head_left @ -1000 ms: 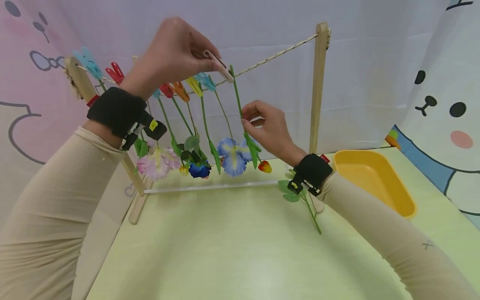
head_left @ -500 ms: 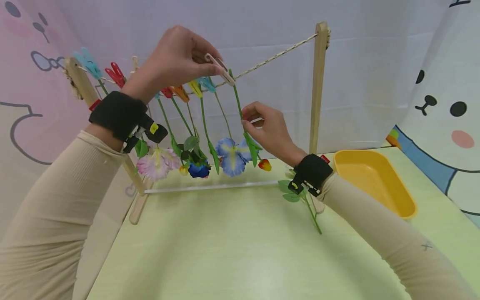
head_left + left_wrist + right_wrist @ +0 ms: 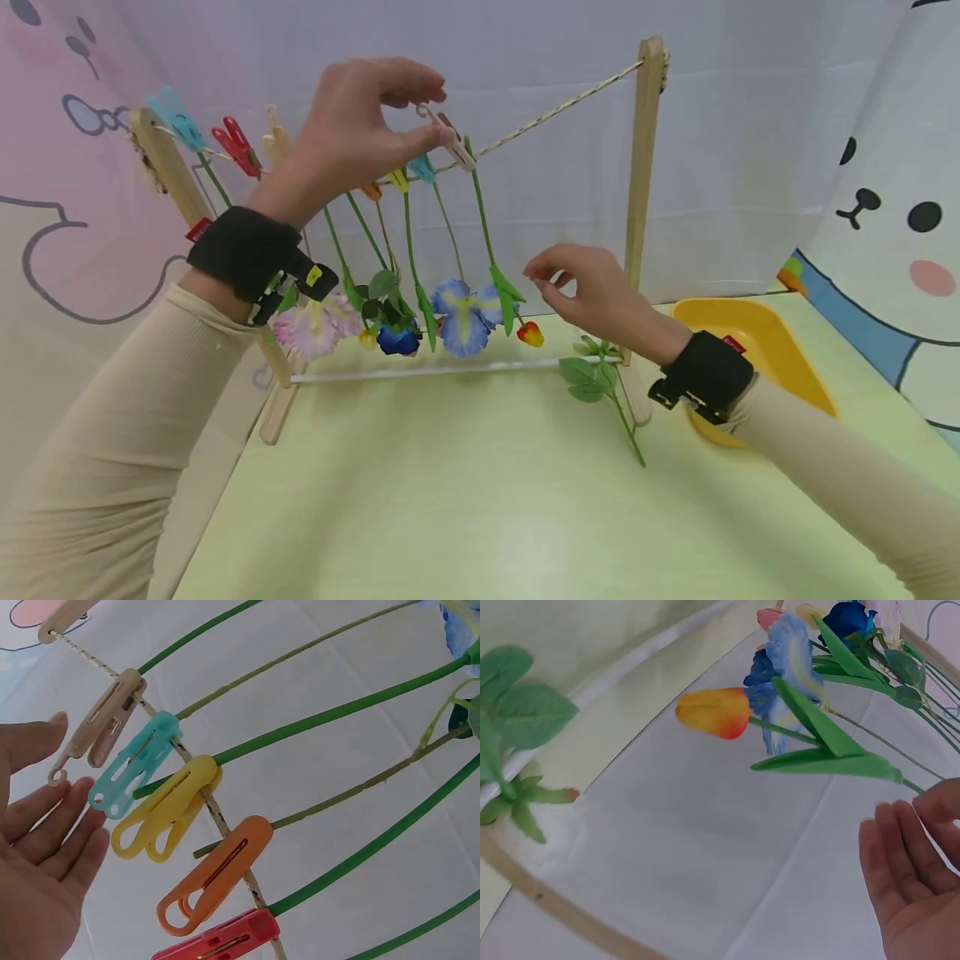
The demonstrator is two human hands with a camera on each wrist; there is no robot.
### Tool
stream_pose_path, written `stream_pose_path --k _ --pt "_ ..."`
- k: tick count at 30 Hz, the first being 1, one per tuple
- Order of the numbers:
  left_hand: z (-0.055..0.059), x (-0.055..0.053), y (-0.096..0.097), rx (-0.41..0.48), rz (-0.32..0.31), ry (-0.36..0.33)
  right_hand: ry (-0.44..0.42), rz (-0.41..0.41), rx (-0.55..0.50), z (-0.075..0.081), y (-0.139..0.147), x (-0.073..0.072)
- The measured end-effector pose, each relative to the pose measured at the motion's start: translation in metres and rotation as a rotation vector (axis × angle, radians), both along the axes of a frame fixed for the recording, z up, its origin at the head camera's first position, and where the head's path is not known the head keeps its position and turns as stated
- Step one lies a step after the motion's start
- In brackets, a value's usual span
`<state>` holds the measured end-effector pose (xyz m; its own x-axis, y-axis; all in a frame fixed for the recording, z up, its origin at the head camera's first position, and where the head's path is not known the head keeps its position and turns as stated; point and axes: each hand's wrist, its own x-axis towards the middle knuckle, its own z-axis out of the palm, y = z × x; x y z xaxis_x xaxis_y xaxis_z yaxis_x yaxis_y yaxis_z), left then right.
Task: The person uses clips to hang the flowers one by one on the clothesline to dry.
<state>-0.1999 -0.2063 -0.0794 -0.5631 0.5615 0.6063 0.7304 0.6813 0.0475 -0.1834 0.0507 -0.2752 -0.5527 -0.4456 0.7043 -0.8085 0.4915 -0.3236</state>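
Observation:
A beige clothespin [image 3: 105, 724] clips the green stem of a red-and-yellow tulip [image 3: 530, 334] to a rope. My left hand [image 3: 360, 125] is around the clothespin's handles, thumb and fingers spread apart from it in the left wrist view. The tulip hangs head down, its green leaves [image 3: 832, 750] large in the right wrist view. To the right of its stem is my right hand [image 3: 592, 287], fingers loosely bent and holding nothing. Left of it hang a pale blue flower [image 3: 465, 317], a dark blue rose [image 3: 399, 339] and a pink flower [image 3: 311, 325], below a row of coloured clothespins including a yellow one [image 3: 169, 806].
The rope [image 3: 562, 108] runs between two wooden posts, the right one [image 3: 643, 167] standing beside a yellow tray [image 3: 765, 333]. A white rod [image 3: 450, 369] joins the posts low down. A leafy stem [image 3: 592, 379] lies against the right foot on the pale green table [image 3: 450, 500].
My right hand has let go of the tulip stem and moved right and down. My left fingers have opened off the beige clothespin, which stays on the rope with the stem.

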Motion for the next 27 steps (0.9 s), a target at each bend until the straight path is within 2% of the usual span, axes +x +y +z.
stream_pose_path --k 2,3,7,9,11,15,18,22,27 --pt "-0.003 0.004 0.000 0.061 -0.029 0.117 -0.007 -0.012 0.029 -0.001 0.013 0.006" --pt "-0.005 0.006 0.000 0.094 -0.062 0.190 -0.007 -0.019 0.037 -0.002 0.020 0.009" --pt "-0.015 0.028 -0.001 0.246 -0.167 0.430 0.016 -0.049 0.055 -0.006 0.044 0.013" --pt "-0.022 0.037 -0.003 0.293 -0.196 0.502 0.023 -0.063 0.062 -0.007 0.053 0.014" --pt "-0.032 0.044 -0.006 0.343 -0.199 0.523 0.025 -0.077 0.074 -0.009 0.062 0.016" --pt "-0.058 0.055 -0.014 0.391 -0.212 0.486 -0.001 -0.109 0.110 -0.015 0.080 0.019" --pt "-0.079 0.059 -0.017 0.358 -0.249 0.429 -0.049 -0.156 0.138 -0.022 0.093 0.020" --pt "-0.111 0.058 -0.015 0.279 -0.263 0.318 -0.107 -0.243 0.179 -0.037 0.115 0.023" --pt "-0.153 0.060 -0.001 0.281 -0.300 0.177 -0.134 -0.318 0.214 -0.064 0.148 0.035"
